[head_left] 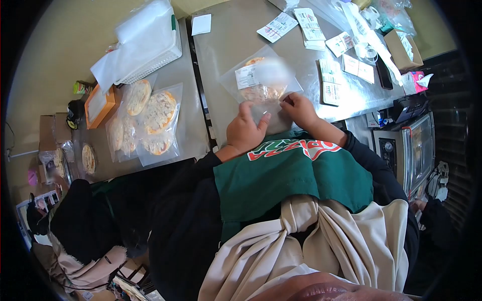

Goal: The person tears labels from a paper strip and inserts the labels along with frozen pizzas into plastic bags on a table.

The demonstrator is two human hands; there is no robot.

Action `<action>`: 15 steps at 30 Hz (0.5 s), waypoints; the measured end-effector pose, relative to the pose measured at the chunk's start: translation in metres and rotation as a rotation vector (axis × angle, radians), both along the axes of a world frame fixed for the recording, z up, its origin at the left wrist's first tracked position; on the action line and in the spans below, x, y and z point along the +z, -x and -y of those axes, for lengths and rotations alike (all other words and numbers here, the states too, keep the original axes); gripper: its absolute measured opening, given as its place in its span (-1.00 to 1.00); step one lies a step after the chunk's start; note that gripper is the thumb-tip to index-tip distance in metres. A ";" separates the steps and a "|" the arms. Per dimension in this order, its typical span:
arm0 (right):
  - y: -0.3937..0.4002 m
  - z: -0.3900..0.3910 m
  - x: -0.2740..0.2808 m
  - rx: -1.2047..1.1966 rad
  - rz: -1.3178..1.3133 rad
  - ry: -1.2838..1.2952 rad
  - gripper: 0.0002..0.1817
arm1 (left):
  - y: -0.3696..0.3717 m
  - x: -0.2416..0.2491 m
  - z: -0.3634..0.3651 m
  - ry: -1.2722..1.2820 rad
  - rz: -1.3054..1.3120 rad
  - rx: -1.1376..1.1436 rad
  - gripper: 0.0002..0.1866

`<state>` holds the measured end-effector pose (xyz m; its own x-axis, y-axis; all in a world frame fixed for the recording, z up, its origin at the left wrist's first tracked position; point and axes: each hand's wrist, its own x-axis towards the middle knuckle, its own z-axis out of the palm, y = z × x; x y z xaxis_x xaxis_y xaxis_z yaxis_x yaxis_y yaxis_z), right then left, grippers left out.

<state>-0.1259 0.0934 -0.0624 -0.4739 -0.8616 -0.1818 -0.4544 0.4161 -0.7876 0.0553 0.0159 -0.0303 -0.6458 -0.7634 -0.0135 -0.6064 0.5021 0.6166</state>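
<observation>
A clear plastic bag (231, 80) with a pizza (275, 94) inside lies on the metal table in front of me. A white printed label (246, 78) is on the bag, and a blurred patch hides part of the pizza. At the bag's near left edge is my left hand (245, 129), thumb on the loose flap and index finger bent beside it; its other fingers are mostly hidden. My right hand (300, 110) pinches the near right edge of the bag, thumb and fingertips together.
Several bagged pizzas (161, 113) lie on the left table. Behind them are a white basket (155, 62) with plastic sheets and an orange box (103, 106). Label stacks (330, 83), a phone (384, 75) and a tissue pack (414, 83) line the right. Another person (75, 215) is at left.
</observation>
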 end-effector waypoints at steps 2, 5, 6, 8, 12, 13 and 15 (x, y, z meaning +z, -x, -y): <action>0.006 -0.017 -0.011 0.045 -0.238 0.125 -0.75 | -0.002 -0.043 0.009 -0.307 -0.051 0.210 -0.54; 0.009 -0.018 -0.013 -0.097 0.266 -0.128 -0.71 | 0.001 -0.048 0.023 -0.987 -0.200 0.340 -0.57; 0.010 -0.018 -0.012 -0.182 0.577 -0.287 -0.70 | 0.002 -0.044 0.024 -1.251 -0.260 0.343 -0.59; 0.011 -0.016 -0.011 -0.332 0.821 -0.328 -0.71 | 0.002 -0.054 0.024 -1.312 -0.340 0.324 -0.68; 0.024 -0.002 -0.012 -0.508 0.904 -0.346 -0.73 | 0.007 -0.032 0.025 -1.354 -0.317 0.353 -0.79; 0.027 0.000 -0.010 -0.495 0.819 -0.285 -0.73 | 0.006 -0.026 0.025 -1.337 -0.318 0.347 -0.78; 0.032 0.003 -0.006 -0.468 0.648 -0.165 -0.74 | 0.003 -0.016 0.027 -1.302 -0.319 0.335 -0.77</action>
<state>-0.1583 0.0904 -0.0688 -0.5349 -0.5390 -0.6506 0.3201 0.5834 -0.7465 0.0519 -0.0113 -0.0464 -0.5456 -0.4327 -0.7177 -0.3282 -0.6776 0.6581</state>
